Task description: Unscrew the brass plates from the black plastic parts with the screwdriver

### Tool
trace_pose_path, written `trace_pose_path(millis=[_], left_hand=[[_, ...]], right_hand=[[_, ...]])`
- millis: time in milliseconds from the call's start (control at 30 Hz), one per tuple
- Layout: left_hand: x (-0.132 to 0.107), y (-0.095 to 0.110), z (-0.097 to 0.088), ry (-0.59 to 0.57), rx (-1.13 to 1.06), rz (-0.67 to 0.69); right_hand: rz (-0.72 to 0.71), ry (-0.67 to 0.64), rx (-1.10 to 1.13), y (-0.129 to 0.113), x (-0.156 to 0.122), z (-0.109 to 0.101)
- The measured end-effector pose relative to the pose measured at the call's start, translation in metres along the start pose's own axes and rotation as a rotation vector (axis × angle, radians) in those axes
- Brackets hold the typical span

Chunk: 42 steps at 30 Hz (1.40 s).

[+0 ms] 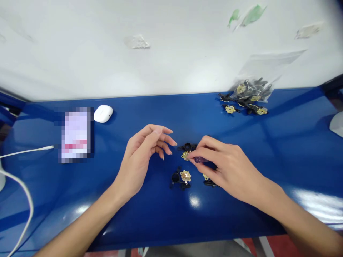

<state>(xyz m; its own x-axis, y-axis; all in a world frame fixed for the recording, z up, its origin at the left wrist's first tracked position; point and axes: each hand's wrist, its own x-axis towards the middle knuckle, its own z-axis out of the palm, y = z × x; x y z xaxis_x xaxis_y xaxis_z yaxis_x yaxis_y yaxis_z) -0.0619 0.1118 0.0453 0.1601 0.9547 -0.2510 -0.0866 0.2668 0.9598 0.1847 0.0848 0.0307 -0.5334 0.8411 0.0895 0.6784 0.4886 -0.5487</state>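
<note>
My left hand point(146, 153) hovers over the blue table with its fingers loosely curved and apart, holding nothing. My right hand point(222, 160) is closed in a pinch around a dark purple, glossy handle-like piece point(200, 159); its kind is partly hidden by the fingers. The fingertips touch or almost touch a gold-coloured round metal part with lugs point(184, 155). Just beyond lies a black ring-shaped plastic part point(187, 146). Nearer to me are another gold-coloured metal part point(185, 176) and a black plastic part point(175, 177). Further black and gold pieces point(209, 182) are partly covered by my right hand.
At the back right, a clear plastic bag point(264, 84) holds several black-and-gold assemblies, with more loose assemblies point(230, 109) in front. A blurred-out phone-like device point(76, 135), a white case point(103, 114) and a white cable point(28, 200) lie left. A white wall point(171, 64) stands behind the table point(150, 214).
</note>
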Motion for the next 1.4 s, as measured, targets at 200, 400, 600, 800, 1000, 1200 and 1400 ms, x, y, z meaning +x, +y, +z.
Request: trace_pose_path(millis=[200, 400, 600, 800, 1000, 1200, 1400], left_hand=[[0.000, -0.001, 0.000, -0.006, 0.007, -0.002], [0.000, 0.000, 0.000, -0.005, -0.004, -0.006], [-0.001, 0.002, 0.002, 0.005, -0.002, -0.010], [0.000, 0.001, 0.001, 0.007, -0.009, -0.010], [-0.001, 0.002, 0.001, 0.016, 0.003, -0.008], [0.000, 0.002, 0.000, 0.022, 0.066, 0.027], [0.002, -0.003, -0.002, 0.037, 0.140, 0.065]], right_hand=[[-0.021, -0.040, -0.012, 0.000, -0.001, 0.004], [0.007, -0.030, -0.006, 0.000, -0.001, 0.001], [0.063, -0.003, 0.018, 0.000, 0.002, -0.007], [0.067, 0.011, 0.035, -0.001, 0.002, -0.007], [0.091, 0.173, 0.119, -0.003, 0.002, -0.014], [0.217, 0.357, -0.042, 0.010, 0.003, -0.021], [0.371, 0.305, -0.214, 0.042, -0.002, -0.024]])
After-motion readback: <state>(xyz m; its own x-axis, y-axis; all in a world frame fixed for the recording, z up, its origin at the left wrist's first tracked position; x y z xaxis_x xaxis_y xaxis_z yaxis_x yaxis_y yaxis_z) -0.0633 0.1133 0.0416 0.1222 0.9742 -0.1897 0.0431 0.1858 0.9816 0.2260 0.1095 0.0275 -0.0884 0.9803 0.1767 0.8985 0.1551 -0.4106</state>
